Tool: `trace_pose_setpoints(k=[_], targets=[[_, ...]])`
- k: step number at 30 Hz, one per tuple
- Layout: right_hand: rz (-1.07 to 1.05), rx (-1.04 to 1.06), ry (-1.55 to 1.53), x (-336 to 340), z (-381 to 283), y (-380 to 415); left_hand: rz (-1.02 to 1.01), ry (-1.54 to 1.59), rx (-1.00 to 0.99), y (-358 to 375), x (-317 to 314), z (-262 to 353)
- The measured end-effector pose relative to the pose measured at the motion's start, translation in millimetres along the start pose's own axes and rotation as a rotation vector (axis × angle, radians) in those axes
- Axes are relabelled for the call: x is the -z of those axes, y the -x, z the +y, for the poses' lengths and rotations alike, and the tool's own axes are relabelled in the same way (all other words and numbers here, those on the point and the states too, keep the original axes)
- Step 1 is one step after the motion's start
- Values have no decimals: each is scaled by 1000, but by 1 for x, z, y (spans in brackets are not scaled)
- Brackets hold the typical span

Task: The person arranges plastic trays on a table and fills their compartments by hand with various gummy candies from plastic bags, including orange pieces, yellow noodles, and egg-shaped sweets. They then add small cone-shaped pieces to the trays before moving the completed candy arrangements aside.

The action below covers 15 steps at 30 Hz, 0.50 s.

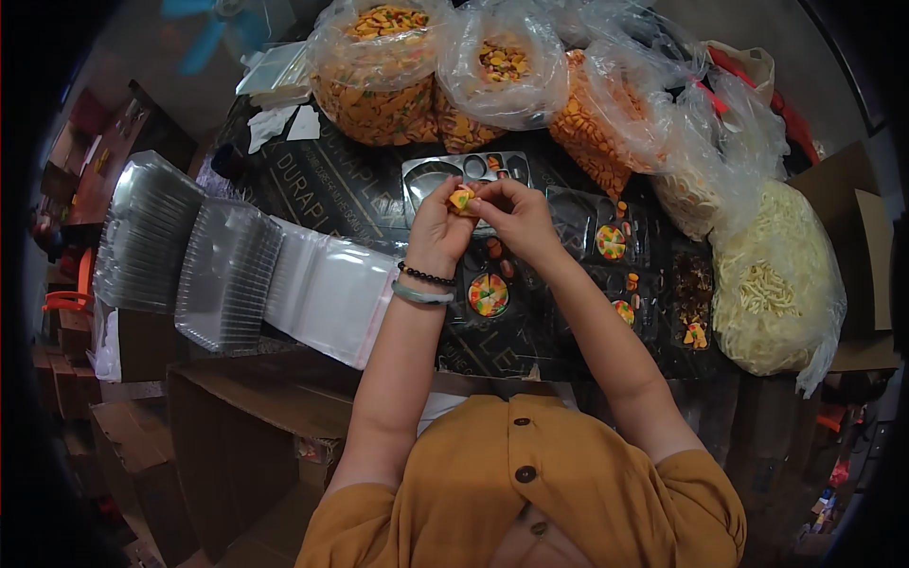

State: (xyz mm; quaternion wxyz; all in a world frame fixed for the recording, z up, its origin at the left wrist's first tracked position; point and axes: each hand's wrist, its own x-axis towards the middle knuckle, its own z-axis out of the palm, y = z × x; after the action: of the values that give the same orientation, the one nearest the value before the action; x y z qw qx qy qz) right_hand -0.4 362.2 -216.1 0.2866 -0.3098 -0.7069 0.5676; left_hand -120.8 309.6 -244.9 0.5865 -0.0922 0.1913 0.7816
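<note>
Above the table, my left hand (438, 227) is closed around a few small yellow pizza-slice pieces (462, 199) with red and green spots. My right hand (519, 220) meets it there, thumb and fingers pinched at the same pieces. Behind both hands lies a clear moulded plastic tray (421, 177) with round and small hollows. Just below the hands, a round pizza (489, 294) made of such slices sits in a tray hollow, with small brown and orange pieces above it. Farther right, two more trays hold a pizza (611, 241) and a partly hidden pizza (623, 311).
Large bags of slices (379, 99) stand along the back, beside a bag of orange pieces (597, 118). A bag of pale strips (772, 284) is at right, near a small brown container (693, 303). Stacked clear trays (227, 275) and plastic sleeves (331, 289) lie left; cardboard boxes (246, 445) stand below.
</note>
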Motion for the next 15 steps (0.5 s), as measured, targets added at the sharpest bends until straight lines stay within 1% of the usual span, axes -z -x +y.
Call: trace_pose_setpoints(k=[1,2,3,5,7,9,10,12,13,15], targets=[[-2,0,0,2,1,-2,-53,5,37,1,3,2],[11,-46,-184,5,2,-4,-107,10,76,1,5,5],[25,-93,-368,8,2,-6,-105,10,77,3,4,6],[15,-125,-335,15,9,-9,2,-42,4,8,1,10],[5,-153,-301,16,17,-11,17,-81,17,7,0,14],[78,116,477,15,21,-9,67,-392,-160,6,-1,14],[79,115,478,14,21,-6,67,-392,-159,6,-3,14],[108,211,929,13,20,0,142,-1066,-331,4,-8,16],[106,213,930,13,20,0,143,-1065,-332,-3,-4,17],[170,404,847,14,24,-1,86,-1754,-617,-15,1,18]])
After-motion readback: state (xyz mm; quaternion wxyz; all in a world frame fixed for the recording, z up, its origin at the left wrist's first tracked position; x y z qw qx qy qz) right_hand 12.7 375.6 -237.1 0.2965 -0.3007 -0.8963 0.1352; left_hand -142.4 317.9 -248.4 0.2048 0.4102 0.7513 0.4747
